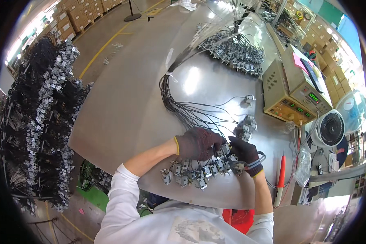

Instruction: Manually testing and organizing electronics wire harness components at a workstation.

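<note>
At the far left hangs one dense rack of finished harnesses (40, 122), black wires studded with small grey connector blocks, too many and too tangled to count. Right of it lies the single grey metal worktable (122, 105), its surface glossy with reflected light. Both of the person's hands wear dark gloves and meet near the table's front edge. The left hand (197, 143) is curled, fingers together, clamped on a small grey connector at the end of a wire. Below the hands a curved row of grey connectors (191, 173) lies on the table, roughly ten to twelve of them, each on its own black wire; the exact count cannot be told. The right hand (245, 153) sits just beside the left, fingers closed around a loop of grey cable and touching the same cluster of connectors. From the hands one bundle of black wires (179, 101) fans up the table, with one lone connector (249, 98) lying apart. Farther back rests a second heap of connectors (236, 51). At the right stand two beige test instruments (288, 95) with green displays, one white fan (328, 128), and one red-handled probe (280, 177).
</note>
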The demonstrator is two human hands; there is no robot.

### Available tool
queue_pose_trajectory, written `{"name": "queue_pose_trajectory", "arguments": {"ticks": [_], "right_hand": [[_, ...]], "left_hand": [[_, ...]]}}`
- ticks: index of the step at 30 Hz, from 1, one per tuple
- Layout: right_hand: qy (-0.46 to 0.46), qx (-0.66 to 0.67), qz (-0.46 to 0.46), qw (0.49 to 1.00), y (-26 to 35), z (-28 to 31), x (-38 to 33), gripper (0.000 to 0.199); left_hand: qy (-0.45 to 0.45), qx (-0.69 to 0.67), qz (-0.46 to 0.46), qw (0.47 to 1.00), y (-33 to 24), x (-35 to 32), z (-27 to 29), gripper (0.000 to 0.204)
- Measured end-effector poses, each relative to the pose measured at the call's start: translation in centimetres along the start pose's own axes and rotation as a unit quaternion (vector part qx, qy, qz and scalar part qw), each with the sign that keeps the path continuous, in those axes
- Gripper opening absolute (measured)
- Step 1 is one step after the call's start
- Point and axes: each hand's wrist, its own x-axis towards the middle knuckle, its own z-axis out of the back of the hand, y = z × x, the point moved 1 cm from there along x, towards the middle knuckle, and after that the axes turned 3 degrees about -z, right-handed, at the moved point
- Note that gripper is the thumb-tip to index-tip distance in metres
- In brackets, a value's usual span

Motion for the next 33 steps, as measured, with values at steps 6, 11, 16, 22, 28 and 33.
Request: {"name": "queue_pose_trajectory", "arguments": {"ticks": [6, 11, 16, 22, 28, 33], "right_hand": [[0.120, 0.078, -0.011, 0.990, -1.2, 1.8, 0.6, 0.049], [0.171, 0.085, 0.082, 0.978, 1.6, 2.8, 2.1, 0.054], [0.249, 0.094, 0.030, 0.963, 2.4, 2.1, 3.3, 0.066], [0.188, -0.012, 0.096, 0.977, 3.0, 0.8, 2.8, 0.068], [0.157, -0.027, 0.006, 0.987, 6.4, 1.8, 1.2, 0.063], [0.175, -0.086, 0.076, 0.978, 2.5, 2.2, 2.2, 0.058]], "left_hand": [[-0.030, 0.019, 0.023, 0.999, -1.1, 0.5, 0.1, 0.033], [-0.003, 0.041, -0.001, 0.999, -0.2, 0.7, -0.3, 0.033], [-0.023, 0.079, -0.017, 0.996, -0.4, 0.3, -0.4, 0.036], [-0.041, 0.071, 0.038, 0.996, -1.8, -0.4, 0.6, 0.023], [-0.099, 0.106, -0.048, 0.988, -1.8, -0.7, -0.2, 0.021], [-0.100, 0.107, -0.034, 0.989, -2.3, -1.2, -0.6, 0.026]]}}
